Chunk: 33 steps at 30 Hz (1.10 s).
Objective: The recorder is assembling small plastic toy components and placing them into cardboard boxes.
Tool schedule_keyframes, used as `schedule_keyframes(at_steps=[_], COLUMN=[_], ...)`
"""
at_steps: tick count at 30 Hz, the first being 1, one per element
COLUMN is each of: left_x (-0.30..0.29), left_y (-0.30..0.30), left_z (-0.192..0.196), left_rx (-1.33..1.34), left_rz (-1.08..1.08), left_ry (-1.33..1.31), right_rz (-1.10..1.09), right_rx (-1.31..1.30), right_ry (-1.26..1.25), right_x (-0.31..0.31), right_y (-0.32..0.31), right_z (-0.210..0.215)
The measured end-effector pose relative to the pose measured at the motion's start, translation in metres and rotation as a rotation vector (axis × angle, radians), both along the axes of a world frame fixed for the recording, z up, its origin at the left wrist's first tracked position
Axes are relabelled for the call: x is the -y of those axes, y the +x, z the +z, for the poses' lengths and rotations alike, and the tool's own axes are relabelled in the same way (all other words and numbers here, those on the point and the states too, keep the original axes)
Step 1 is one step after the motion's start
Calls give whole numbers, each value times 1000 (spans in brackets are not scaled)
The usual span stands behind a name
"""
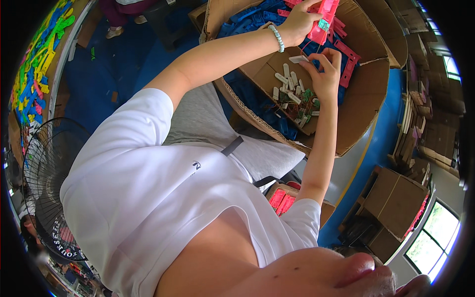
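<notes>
My left hand (298,25), with a beaded bracelet at its wrist, is closed on a pinkish-red plastic housing (324,14) held over a large cardboard box. A small green circuit board (323,24) shows in the housing, and a thin red wire hangs below it. Just beneath, my right hand (327,74) pinches a small white plastic piece (298,59) between thumb and fingers; the wire appears to run to it. Below my hands, several similar white pieces (289,81) lie on cardboard among green boards and wires (308,96).
The cardboard box (367,106) also holds many blue plastic parts (247,21) and loose red housings (349,62). A smaller carton of red parts (283,200) sits by my right side. A fan (52,188) stands at the left, near a table of colourful parts (39,59). Cartons (396,203) are stacked right.
</notes>
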<state>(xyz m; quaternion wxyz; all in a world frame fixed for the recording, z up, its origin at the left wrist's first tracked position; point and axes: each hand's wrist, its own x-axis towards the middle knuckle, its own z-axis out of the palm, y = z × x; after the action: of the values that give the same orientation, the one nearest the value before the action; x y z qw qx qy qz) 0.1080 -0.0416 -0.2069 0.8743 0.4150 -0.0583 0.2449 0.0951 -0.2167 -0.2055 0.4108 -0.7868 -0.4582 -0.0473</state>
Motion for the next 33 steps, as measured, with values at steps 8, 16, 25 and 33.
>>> schedule_keyframes(at_steps=[8,16,25,33], left_x=[4,41,54,58], left_y=[-14,-49,-49,-59], left_z=[-10,12,10,22], left_rx=[-365,-215,-127,-234], left_rz=[-202,-576,-402,-555], left_ry=[238,487,778,463], right_rz=[-139,-415,-487,-438], right_rx=[46,497,607,456], right_ry=[559,591,621,797], right_x=[14,38,42,42], right_y=[9,32,28,26], right_z=[13,22,32,32])
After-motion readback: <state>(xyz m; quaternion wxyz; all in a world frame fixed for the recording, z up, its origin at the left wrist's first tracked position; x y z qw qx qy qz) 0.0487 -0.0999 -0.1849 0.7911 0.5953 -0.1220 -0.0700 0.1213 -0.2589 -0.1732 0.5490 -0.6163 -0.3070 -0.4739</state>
